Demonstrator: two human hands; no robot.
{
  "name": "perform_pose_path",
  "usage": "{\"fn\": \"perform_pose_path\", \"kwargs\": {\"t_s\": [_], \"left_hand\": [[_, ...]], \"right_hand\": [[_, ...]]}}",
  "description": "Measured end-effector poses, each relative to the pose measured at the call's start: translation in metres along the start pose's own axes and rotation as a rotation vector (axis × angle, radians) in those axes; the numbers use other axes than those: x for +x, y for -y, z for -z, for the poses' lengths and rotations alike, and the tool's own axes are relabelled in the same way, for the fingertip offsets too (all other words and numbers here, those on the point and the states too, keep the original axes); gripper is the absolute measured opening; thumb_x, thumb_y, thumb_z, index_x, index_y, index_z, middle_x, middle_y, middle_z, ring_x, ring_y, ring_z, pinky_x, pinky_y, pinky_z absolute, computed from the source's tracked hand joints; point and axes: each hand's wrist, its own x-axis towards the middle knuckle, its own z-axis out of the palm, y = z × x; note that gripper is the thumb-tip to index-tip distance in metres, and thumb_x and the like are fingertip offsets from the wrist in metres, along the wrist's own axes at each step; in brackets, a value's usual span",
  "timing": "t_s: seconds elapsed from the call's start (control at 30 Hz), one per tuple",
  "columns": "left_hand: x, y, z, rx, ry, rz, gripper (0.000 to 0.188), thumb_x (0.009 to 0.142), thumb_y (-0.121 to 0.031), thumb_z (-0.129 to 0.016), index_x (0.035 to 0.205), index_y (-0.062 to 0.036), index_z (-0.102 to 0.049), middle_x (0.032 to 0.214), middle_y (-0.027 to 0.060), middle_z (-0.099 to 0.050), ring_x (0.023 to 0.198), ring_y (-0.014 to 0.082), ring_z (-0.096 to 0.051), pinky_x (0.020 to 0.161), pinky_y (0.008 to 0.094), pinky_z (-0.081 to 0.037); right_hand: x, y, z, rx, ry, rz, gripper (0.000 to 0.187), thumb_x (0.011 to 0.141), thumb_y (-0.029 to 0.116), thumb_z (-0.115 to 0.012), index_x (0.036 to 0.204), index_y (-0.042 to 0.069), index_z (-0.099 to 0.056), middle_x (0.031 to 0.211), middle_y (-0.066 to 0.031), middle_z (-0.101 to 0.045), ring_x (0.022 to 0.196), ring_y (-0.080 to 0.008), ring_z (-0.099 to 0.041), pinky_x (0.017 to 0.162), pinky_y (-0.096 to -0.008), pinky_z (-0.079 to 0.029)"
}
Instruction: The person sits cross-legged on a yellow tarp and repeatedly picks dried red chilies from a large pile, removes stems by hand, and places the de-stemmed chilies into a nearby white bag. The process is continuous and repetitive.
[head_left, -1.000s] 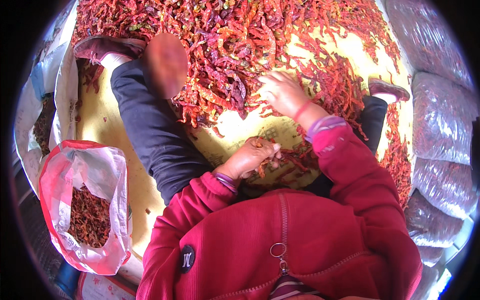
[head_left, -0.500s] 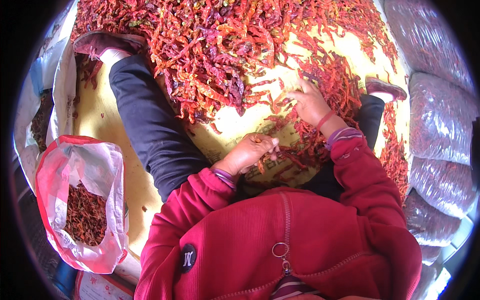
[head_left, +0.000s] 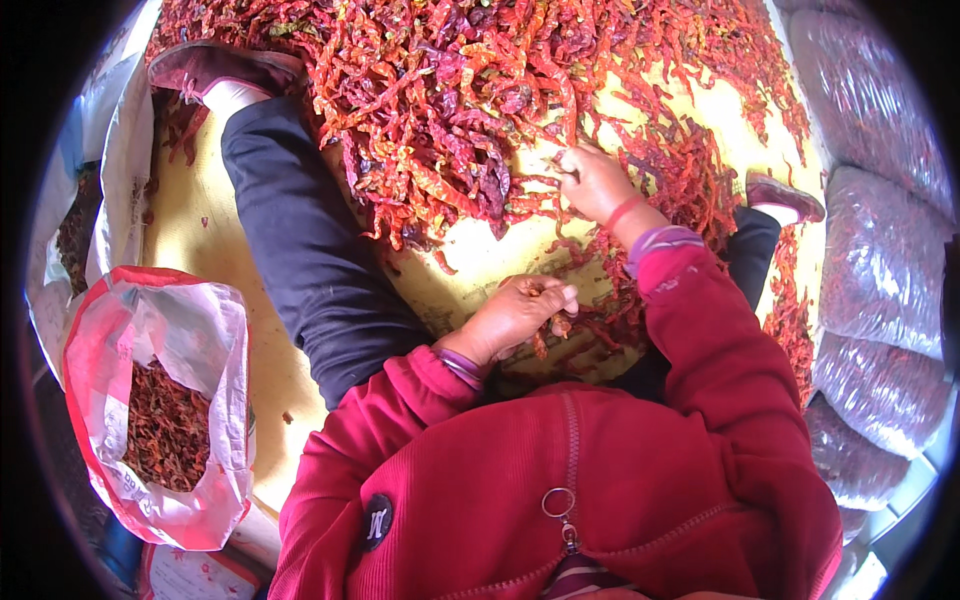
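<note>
A big heap of dried red chili peppers (head_left: 430,120) spreads over the yellow sheet between my outstretched legs. My left hand (head_left: 520,315) is closed around a few orange-red dried chilies (head_left: 541,343), whose ends poke out below the fingers. Farther forward and to the right, my right hand (head_left: 597,185) has its fingertips pinched together at the heap's near edge, beside scattered chilies. What sits in that pinch is too small to make out. Under and beside my hands lies a smaller strip of chilies (head_left: 622,305).
To the left stands an open red-and-white woven sack (head_left: 85,345), partly filled with dark red chilies (head_left: 168,425). Behind it is another open white sack (head_left: 125,170). Clear plastic bags packed with chilies (head_left: 880,260) are stacked along the right side. The yellow sheet (head_left: 195,230) covers the floor.
My right hand has moved a little forward and left, and its spread fingers have come together in a pinch. The left hand keeps its hold, shifting slightly to the right.
</note>
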Motion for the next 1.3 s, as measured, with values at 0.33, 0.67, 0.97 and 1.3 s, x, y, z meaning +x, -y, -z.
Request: {"fn": "perform_pose_path", "kwargs": {"t_s": [0.33, 0.67, 0.97, 1.3], "left_hand": [[0.002, 0.003, 0.003, 0.011, 0.041, -0.039, 0.025, 0.082, -0.028, -0.046, 0.079, -0.0044, -0.053, 0.070, 0.0017, -0.053, 0.057, 0.0078, -0.051, 0.037, 0.0191, -0.040], [0.006, 0.007, 0.007, -0.061, -0.023, -0.104, 0.023, 0.082, -0.026, -0.047, 0.078, -0.0042, -0.054, 0.067, 0.0023, -0.054, 0.056, 0.0072, -0.049, 0.045, 0.0190, -0.039], [0.012, 0.003, 0.007, -0.106, -0.134, -0.180, 0.017, 0.082, -0.020, -0.046, 0.086, -0.0045, -0.050, 0.069, 0.0003, -0.050, 0.050, 0.0060, -0.046, 0.034, 0.0149, -0.036], [0.015, 0.013, 0.008, -0.029, -0.189, -0.103, 0.024, 0.082, -0.026, -0.045, 0.081, -0.0037, -0.053, 0.063, 0.0028, -0.051, 0.050, 0.0085, -0.045, 0.042, 0.0204, -0.037]], "right_hand": [[0.044, 0.034, -0.013, 0.418, -0.139, -0.085, 0.024, 0.072, 0.017, -0.053, 0.093, 0.004, -0.048, 0.079, -0.0155, -0.056, 0.073, -0.0274, -0.055, 0.066, -0.0317, -0.043], [0.025, 0.021, 0.005, 0.232, -0.027, -0.126, 0.040, 0.072, 0.022, -0.050, 0.103, -0.003, -0.045, 0.092, -0.0224, -0.053, 0.083, -0.0300, -0.053, 0.075, -0.0339, -0.040], [-0.062, -0.013, 0.028, 1.002, 0.314, -0.328, 0.036, 0.082, 0.011, -0.038, 0.116, 0.004, -0.031, 0.066, 0.0001, -0.045, 0.047, -0.0045, -0.038, 0.040, -0.0172, -0.033], [-0.109, 0.060, 0.004, -0.059, 0.339, 0.081, 0.023, 0.076, 0.017, -0.040, 0.091, 0.001, -0.042, 0.069, -0.0190, -0.055, 0.062, -0.0336, -0.054, 0.055, -0.0418, -0.044]]}}
